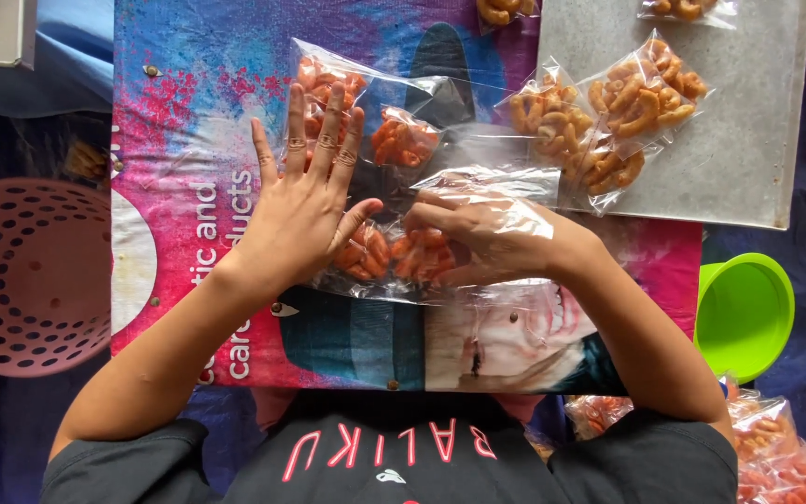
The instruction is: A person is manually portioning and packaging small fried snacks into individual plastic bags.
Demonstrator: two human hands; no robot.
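My left hand (302, 201) lies flat with fingers spread on a large clear plastic bag (394, 112) that holds several small packets of orange curled snacks (403, 140). My right hand (492, 235) is inside or under the clear plastic, fingers curled around small snack packets (422, 254). Both hands rest on a colourful printed board (188, 112) across my lap.
A grey slab (748, 121) at the upper right carries more snack packets (641, 93). A pink perforated basket (25, 275) sits at the left, a green bowl (743, 313) at the right. More snack packets (776, 448) lie at the lower right.
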